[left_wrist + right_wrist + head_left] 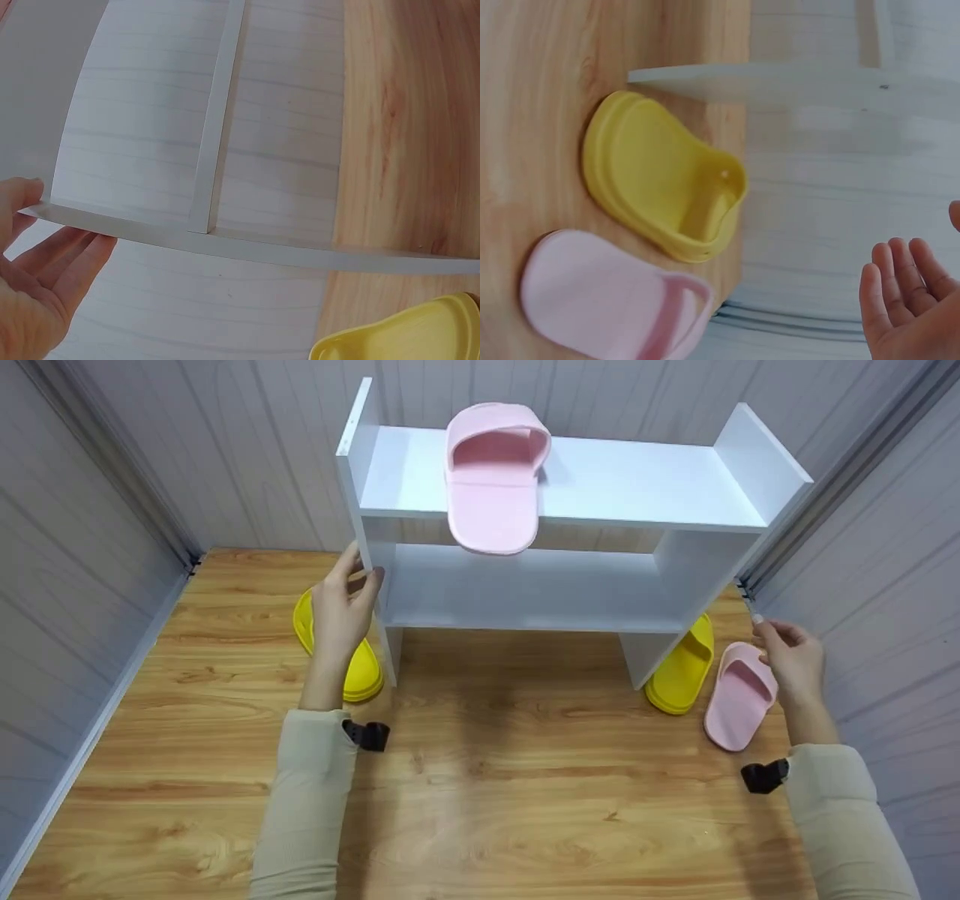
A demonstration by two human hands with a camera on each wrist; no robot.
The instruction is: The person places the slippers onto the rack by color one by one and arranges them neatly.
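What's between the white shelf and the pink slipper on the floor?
A yellow slipper lies between the shelf and pink slipper, in head and right wrist views.

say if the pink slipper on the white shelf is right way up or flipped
Right way up: in the head view, the pink slipper on the white shelf shows its footbed, with the strap arched over it.
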